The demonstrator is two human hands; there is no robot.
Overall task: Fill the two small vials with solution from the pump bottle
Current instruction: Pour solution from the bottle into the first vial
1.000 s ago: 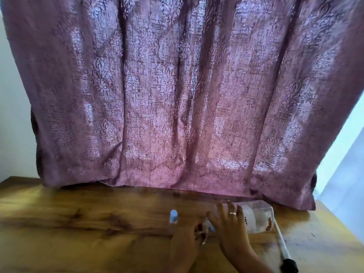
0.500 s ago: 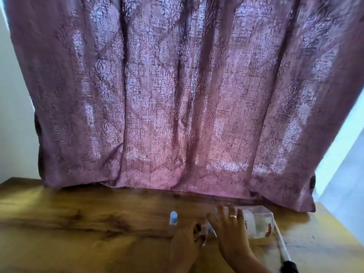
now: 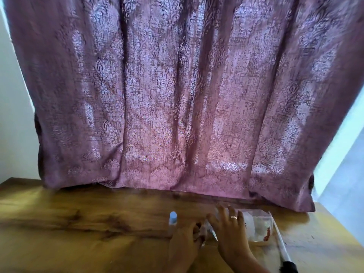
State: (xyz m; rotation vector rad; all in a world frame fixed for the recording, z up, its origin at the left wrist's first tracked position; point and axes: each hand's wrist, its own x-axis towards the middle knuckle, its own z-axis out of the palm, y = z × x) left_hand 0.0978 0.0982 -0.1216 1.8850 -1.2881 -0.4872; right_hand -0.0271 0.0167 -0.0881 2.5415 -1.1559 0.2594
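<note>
A small vial with a pale blue cap (image 3: 173, 218) stands upright on the wooden table (image 3: 78, 233), just left of my hands. My left hand (image 3: 185, 245) is curled around a small clear thing (image 3: 203, 231) that looks like a second vial, mostly hidden by the fingers. My right hand (image 3: 230, 233), a ring on one finger, lies with spread fingers over the near end of a clear bottle (image 3: 258, 225) on its side. The pump's white tube (image 3: 279, 241) with its black head (image 3: 288, 266) lies loose on the table to the right of the bottle.
A mauve patterned curtain (image 3: 177, 95) hangs down to the back edge of the table and fills most of the view. The table's right edge (image 3: 346, 239) runs close to the pump. White walls show at both sides.
Both hands stay at the same spot on the bottle and the small clear thing. The view has tilted up a little, so the table sits lower in the frame.
</note>
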